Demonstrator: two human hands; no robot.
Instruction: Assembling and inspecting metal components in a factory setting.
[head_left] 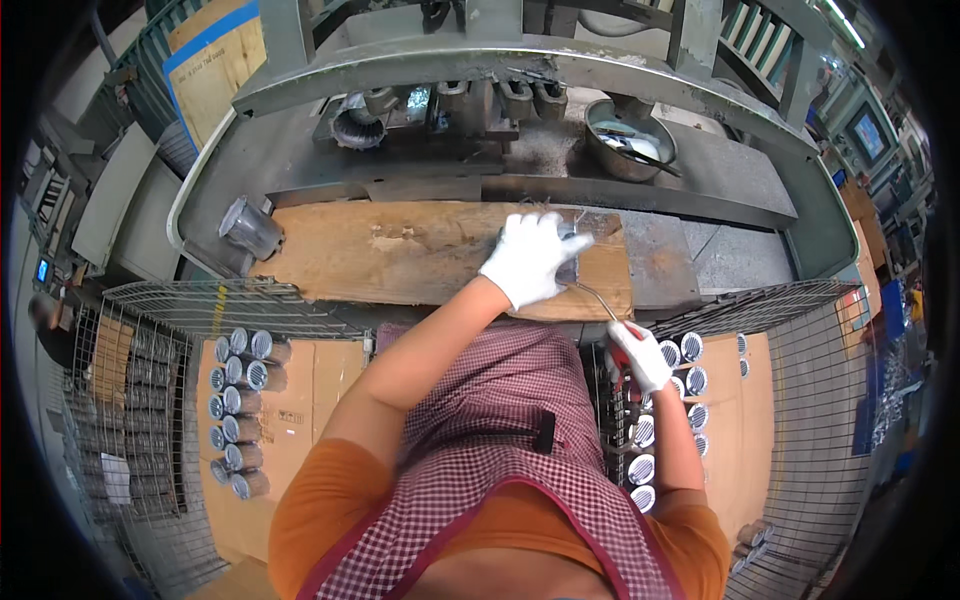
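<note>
In a white glove, my left hand [530,262] is closed over a grey metal part [569,270] on the wooden board [400,255]. Most of that part is hidden under the palm and fingers. My right hand [645,362], also gloved, grips a red-handled tool with a thin curved metal shank [597,297]. The shank's far end reaches the part beside my left hand; its tip is hard to make out. At the board's left end, a grey metal cylinder [250,230] lies tilted.
Wire baskets lined with cardboard [325,390] flank me, each holding several metal cylinders [238,400]. Behind the board runs a machine's metal frame [500,55]. A metal bowl [630,140] with pale contents and a dark-handled tool stands at the back right.
</note>
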